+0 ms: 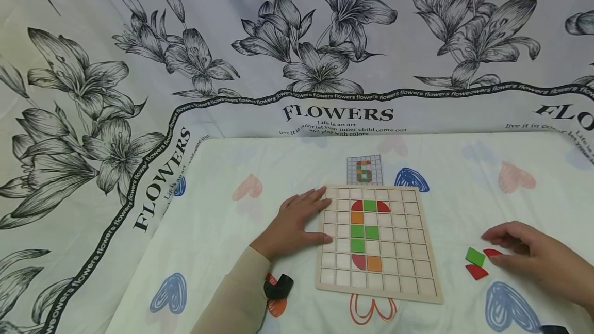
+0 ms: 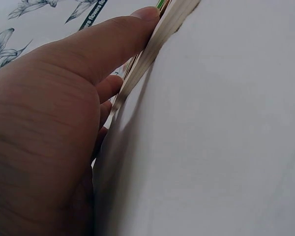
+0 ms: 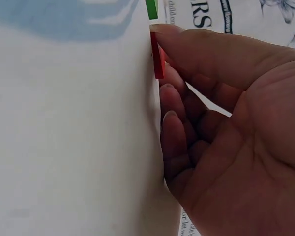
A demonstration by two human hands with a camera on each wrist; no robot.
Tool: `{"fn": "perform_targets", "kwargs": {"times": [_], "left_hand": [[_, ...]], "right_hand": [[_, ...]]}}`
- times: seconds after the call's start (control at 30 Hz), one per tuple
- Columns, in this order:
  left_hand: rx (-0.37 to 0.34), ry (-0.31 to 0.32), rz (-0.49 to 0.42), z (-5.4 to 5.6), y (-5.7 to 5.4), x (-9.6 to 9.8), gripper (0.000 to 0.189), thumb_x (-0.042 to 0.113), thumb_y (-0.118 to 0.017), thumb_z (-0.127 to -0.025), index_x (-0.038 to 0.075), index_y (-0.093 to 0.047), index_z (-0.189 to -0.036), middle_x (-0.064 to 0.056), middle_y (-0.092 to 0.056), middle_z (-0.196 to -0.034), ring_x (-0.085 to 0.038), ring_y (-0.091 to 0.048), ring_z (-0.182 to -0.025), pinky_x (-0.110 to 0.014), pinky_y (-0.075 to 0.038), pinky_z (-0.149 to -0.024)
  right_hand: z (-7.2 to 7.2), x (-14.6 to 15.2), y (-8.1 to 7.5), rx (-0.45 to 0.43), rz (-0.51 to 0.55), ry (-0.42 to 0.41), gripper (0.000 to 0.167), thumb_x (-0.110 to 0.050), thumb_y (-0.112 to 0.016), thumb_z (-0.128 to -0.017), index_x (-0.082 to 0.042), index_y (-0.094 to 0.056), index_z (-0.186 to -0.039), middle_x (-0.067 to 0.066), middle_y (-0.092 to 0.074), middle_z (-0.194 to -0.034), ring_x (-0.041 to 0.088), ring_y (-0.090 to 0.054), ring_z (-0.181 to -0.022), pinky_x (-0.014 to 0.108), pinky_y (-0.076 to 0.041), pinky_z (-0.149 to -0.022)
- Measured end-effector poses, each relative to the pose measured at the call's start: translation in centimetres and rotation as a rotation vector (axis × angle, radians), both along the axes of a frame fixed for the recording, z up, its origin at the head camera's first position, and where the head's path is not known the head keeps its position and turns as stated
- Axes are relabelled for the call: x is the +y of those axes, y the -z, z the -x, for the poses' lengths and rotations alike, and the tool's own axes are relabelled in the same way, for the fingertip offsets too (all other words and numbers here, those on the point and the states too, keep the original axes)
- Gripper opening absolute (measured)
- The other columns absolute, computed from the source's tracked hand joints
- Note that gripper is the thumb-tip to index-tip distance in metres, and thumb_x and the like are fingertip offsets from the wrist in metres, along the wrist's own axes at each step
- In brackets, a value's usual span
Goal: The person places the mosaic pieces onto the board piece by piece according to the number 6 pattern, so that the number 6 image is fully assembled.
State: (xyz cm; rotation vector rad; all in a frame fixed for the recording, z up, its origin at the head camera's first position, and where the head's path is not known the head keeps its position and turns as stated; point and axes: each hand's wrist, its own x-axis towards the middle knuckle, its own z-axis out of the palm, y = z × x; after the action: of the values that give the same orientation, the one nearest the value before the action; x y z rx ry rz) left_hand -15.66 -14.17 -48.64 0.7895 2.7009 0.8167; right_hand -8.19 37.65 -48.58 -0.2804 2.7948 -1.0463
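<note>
A wooden grid board [image 1: 378,295] lies on the table, with red, green and orange pieces set in some of its squares. My left hand [image 1: 294,223] rests along the board's left edge, fingers and thumb stretched out; in the left wrist view the thumb touches the board's side [image 2: 152,51]. To the right of the board, my right hand [image 1: 538,259] has its thumb and a curled finger at a red quarter-circle piece [image 3: 158,56], pinching it at the tabletop. Beside it lie a green square piece [image 1: 475,256] and another red quarter-circle piece [image 1: 476,272].
A small pattern card [image 1: 351,171] with a coloured grid design lies behind the board, its lower edge against or under it. Heart-printed cloth [image 1: 209,251] covers the table. Flower-printed fabric [image 1: 260,112] hangs behind and to the left.
</note>
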Motion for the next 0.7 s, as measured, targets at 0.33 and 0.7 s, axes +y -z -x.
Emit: {"fn": "perform_targets", "kwargs": {"times": [0.33,0.7], "left_hand": [[-0.007,-0.007,-0.001,-0.06,-0.09,0.07,0.088,0.066,-0.077,-0.093,0.032,-0.046,-0.168,0.019,-0.019,-0.177,-0.003,-0.010,-0.162,-0.047,-0.010,-0.130],[-0.010,-0.005,-0.004,0.02,0.07,0.01,0.088,0.067,-0.076,-0.093,0.034,-0.046,-0.168,0.019,-0.019,-0.177,-0.003,-0.010,-0.162,-0.046,-0.009,-0.130]], "right_hand": [[-0.29,-0.01,0.04,0.025,-0.025,0.018,0.019,-0.016,-0.090,-0.092,-0.017,-0.074,-0.102,-0.008,-0.067,-0.099,0.002,-0.060,-0.088,0.005,-0.040,-0.077],[-0.53,-0.34,-0.17,0.045,-0.012,0.026,0.020,-0.012,-0.088,-0.093,-0.022,-0.072,-0.101,-0.011,-0.067,-0.088,0.007,-0.057,-0.079,0.013,-0.039,-0.069]]}}
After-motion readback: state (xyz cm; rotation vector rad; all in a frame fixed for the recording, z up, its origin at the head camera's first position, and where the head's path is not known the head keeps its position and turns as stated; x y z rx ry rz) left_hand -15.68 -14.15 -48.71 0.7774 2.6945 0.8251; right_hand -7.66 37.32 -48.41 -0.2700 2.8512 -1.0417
